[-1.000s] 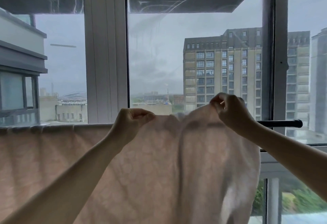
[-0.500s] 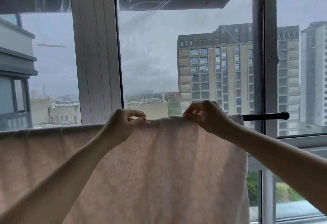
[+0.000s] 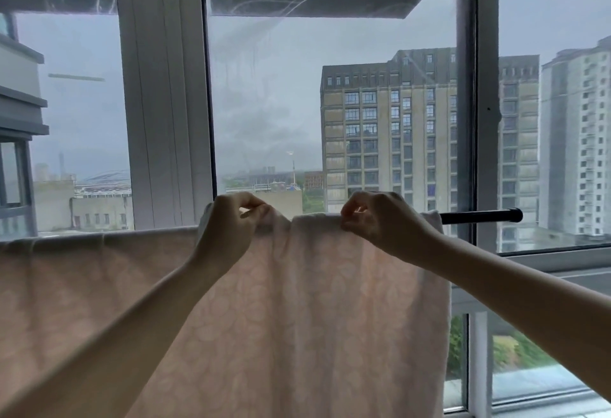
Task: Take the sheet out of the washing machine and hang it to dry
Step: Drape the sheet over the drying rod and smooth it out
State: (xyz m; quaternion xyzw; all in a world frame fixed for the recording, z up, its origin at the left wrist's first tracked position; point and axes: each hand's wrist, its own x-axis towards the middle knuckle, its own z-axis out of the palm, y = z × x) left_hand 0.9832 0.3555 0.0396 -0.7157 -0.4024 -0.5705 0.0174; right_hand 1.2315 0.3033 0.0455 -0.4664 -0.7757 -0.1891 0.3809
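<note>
Nearest, two bare forearms rise from the lower corners of the view and converge on the top edge of a pale pink sheet [image 3: 314, 318]. The left hand [image 3: 228, 229] has its fingers curled and pinches a small raised fold of the sheet between thumb and fingertips; the right hand [image 3: 380, 222], just beside it with a short gap between the two, likewise pinches the top edge with curled fingers. The sheet hangs draped over a horizontal black rod [image 3: 479, 216] and falls out of view at the bottom of the frame (a faint tone-on-tone pattern shows where light passes through the cloth). It covers the rod from the left border of the view to a point just right of the right hand, where its side edge drops straight down; only the rod's right end, with a thicker end cap, is bare. Behind the rod stands a window frame [image 3: 165, 103] of pale uprights dividing several large panes, and streaks and reflections mark the upper glass. Beyond the glass, a tall beige apartment block [image 3: 390, 126] fills the middle right, a white tower [image 3: 575, 140] stands at the far right, low buildings lie near the horizon, and the sky is overcast grey.
</note>
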